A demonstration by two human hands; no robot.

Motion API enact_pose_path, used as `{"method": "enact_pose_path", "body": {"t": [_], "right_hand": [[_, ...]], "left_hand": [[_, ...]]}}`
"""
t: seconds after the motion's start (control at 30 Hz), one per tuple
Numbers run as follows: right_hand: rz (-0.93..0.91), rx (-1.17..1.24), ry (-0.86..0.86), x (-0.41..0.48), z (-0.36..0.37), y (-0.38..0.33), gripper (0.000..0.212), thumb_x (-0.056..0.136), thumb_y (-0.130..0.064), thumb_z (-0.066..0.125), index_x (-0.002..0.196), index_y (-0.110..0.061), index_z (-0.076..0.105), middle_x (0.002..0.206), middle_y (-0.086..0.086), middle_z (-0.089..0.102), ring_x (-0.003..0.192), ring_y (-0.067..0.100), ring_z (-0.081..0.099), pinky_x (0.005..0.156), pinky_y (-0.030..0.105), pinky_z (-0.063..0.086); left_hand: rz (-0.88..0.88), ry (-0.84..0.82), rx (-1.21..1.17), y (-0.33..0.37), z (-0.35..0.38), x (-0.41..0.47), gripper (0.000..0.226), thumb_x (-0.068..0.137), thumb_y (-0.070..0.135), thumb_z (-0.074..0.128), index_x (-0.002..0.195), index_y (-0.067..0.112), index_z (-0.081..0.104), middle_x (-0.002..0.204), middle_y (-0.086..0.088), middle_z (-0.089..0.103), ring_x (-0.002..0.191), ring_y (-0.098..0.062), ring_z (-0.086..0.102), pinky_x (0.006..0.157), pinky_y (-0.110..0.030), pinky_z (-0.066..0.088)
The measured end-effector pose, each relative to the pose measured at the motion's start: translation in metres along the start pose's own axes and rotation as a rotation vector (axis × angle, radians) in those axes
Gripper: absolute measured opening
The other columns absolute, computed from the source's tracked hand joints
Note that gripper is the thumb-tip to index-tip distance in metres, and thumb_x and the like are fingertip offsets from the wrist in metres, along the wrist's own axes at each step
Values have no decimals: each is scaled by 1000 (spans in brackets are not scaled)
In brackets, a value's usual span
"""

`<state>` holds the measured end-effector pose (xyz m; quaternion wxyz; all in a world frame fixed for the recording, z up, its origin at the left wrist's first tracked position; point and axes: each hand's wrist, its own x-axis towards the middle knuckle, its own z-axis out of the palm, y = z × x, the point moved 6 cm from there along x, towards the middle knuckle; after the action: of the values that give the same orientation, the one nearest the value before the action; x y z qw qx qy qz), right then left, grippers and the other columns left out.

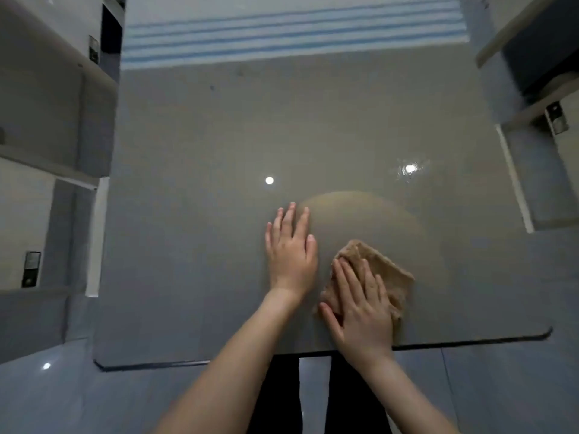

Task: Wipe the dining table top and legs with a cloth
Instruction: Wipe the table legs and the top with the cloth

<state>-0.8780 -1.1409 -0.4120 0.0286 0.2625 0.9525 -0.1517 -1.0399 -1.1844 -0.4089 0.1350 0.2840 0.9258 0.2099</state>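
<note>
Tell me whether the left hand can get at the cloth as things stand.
Probably yes. The left hand lies flat on the table beside the cloth, nothing between them; the right hand, pressing on the cloth, covers only its near part.

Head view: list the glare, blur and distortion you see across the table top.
Head view: dim overall, with two bright light reflections glaring on the glossy grey-brown table top; the right-hand one is smeared. Head view: the fuzzy tan cloth under the flat right hand looks soft and slightly blurred. Head view: the wide-angle lens splays the table's side edges and bows its near edge.
</note>
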Motion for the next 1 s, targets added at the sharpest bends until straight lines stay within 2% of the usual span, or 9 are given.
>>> {"method": "enact_pose_path", "body": {"t": [0.17, 0.33, 0.47, 0.53, 0.6, 0.7, 0.8, 0.93, 1.0], "right_hand": [[-11, 34, 22, 4, -2, -7, 74, 85, -52, 51, 147, -13, 41, 156, -2, 33, 147, 28, 24, 115, 52, 26], [-282, 54, -45, 23, 8, -72, 75, 84, -54, 58, 148, -19, 40, 158, -4, 31, 149, 25, 22, 115, 48, 26], [-668, 30, -154, 37, 34, -147, 75, 84, -59, 55, 149, -22, 39, 155, -7, 36, 148, 26, 23, 112, 49, 30], [-928, -38, -197, 55, 40, -156, 74, 86, -64, 51, 149, -28, 38, 153, -10, 39, 148, 22, 24, 114, 44, 28], [-1052, -70, -236, 94, 37, -149, 72, 87, -68, 49, 149, -34, 35, 155, -12, 36, 148, 18, 24, 117, 40, 24], [-880, -8, -165, 202, 19, -133, 68, 85, -60, 55, 147, -37, 38, 159, -6, 29, 146, 22, 28, 118, 38, 22], [-568, -14, 15, 343, -11, -117, 68, 86, -60, 48, 147, -31, 41, 154, 2, 38, 143, 25, 35, 116, 37, 25], [16, 4, 119, 493, -43, -98, 71, 90, -64, 32, 151, -27, 30, 159, -3, 28, 148, 23, 19, 120, 41, 16], [159, 7, 106, 508, -34, -126, 68, 95, -59, 29, 154, -24, 24, 162, -4, 21, 150, 25, 12, 121, 42, 11]], "left_hand": [[168, 71, 44, -63, -60, 1, 57, 88, 31, 39, 145, 22, 41, 151, -2, 41, 142, -27, 32, 116, -44, 18], [13, 94, 170, -181, -124, 26, 60, 89, 36, 34, 147, 19, 38, 154, -4, 37, 144, -30, 29, 117, -51, 19], [-49, 12, 226, -230, -137, 51, 61, 89, 39, 32, 146, 19, 39, 154, -5, 37, 143, -32, 30, 116, -49, 17], [-47, -17, 229, -236, -127, 54, 62, 89, 41, 32, 148, 21, 36, 155, -2, 35, 145, -29, 28, 117, -47, 17], [-41, -7, 227, -240, -122, 53, 62, 89, 41, 35, 149, 24, 34, 155, 1, 34, 145, -25, 26, 118, -45, 18], [-33, 18, 207, -245, -122, 55, 61, 89, 40, 37, 149, 26, 34, 156, 5, 33, 146, -22, 24, 119, -43, 17], [-18, 49, 183, -243, -124, 54, 61, 88, 38, 39, 148, 27, 36, 155, 6, 34, 146, -20, 25, 119, -42, 17], [-11, 75, 151, -242, -126, 54, 61, 86, 35, 42, 147, 27, 39, 153, 8, 36, 144, -19, 29, 117, -42, 20], [-9, 73, 137, -241, -128, 54, 61, 85, 34, 43, 146, 27, 41, 152, 8, 38, 144, -18, 30, 117, -42, 21]]}}
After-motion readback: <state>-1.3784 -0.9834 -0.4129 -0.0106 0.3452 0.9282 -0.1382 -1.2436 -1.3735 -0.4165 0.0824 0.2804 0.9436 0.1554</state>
